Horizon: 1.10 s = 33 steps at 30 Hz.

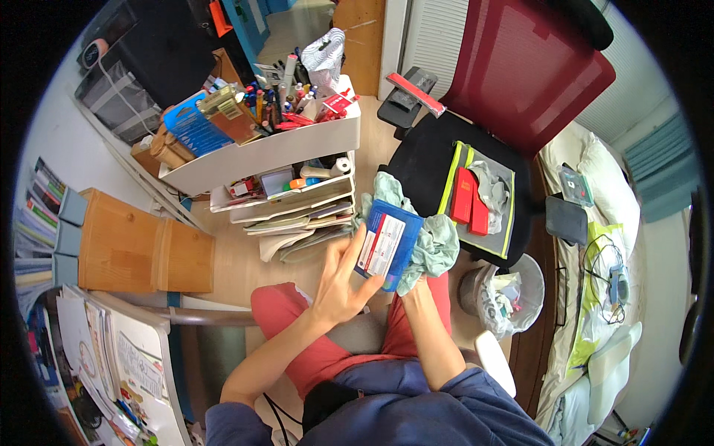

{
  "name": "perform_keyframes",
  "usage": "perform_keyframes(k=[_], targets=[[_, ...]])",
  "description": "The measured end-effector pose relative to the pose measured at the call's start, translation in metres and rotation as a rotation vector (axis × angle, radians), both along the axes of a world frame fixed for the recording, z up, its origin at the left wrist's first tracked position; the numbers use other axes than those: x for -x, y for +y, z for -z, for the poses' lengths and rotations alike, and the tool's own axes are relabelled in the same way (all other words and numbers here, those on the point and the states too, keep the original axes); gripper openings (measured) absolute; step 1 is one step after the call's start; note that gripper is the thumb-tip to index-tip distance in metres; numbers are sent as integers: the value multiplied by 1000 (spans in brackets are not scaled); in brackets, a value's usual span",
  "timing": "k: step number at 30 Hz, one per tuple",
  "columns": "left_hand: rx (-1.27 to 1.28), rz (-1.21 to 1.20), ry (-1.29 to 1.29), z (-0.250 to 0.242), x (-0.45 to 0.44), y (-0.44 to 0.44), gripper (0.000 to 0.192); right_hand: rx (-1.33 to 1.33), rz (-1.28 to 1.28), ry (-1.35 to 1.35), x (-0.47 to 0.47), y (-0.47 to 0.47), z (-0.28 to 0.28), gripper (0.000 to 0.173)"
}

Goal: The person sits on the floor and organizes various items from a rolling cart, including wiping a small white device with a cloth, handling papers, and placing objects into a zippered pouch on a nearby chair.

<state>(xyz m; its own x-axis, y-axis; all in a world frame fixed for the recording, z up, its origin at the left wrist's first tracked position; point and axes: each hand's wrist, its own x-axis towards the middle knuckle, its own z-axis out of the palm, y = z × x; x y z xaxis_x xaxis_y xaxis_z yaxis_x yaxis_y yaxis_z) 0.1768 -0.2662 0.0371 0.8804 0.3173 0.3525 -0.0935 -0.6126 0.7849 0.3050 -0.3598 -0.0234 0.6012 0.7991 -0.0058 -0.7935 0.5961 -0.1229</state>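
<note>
A flat blue plastic case point(403, 234) with a printed white and red label is between my hands, over my lap. My left hand point(340, 276) has its fingers along the case's left side and its thumb at the lower edge. Behind and to the right of the case bunches a pale green cloth point(438, 245). My right hand point(415, 285) is at the cloth's lower end, mostly hidden by it, and grips it beneath the case.
A white rolling cart point(268, 150) full of pens and boxes stands ahead. At right, a black chair seat point(413, 161) bears a grey mesh pouch point(502, 234) and red boxes point(462, 195). A lined waste bin point(532, 295) stands below it, beside the bed.
</note>
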Motion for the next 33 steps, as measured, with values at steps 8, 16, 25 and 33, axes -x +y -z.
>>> perform_keyframes(k=[8, 16, 25, 33], targets=[[451, -125, 38, -20, -11, -42, 77, 572, 426, -434, 26, 7, -51, 48], [1655, 338, -181, 27, -20, -11, 61, 854, 512, -954, 42, 13, -72, 23], [1569, 175, 121, -4, 16, -32, 64, 1214, 498, -1092, -8, 31, -78, 27], [1698, 154, 6, 8, 11, 16, 66, 996, 688, -1283, 74, 19, -67, 14]])
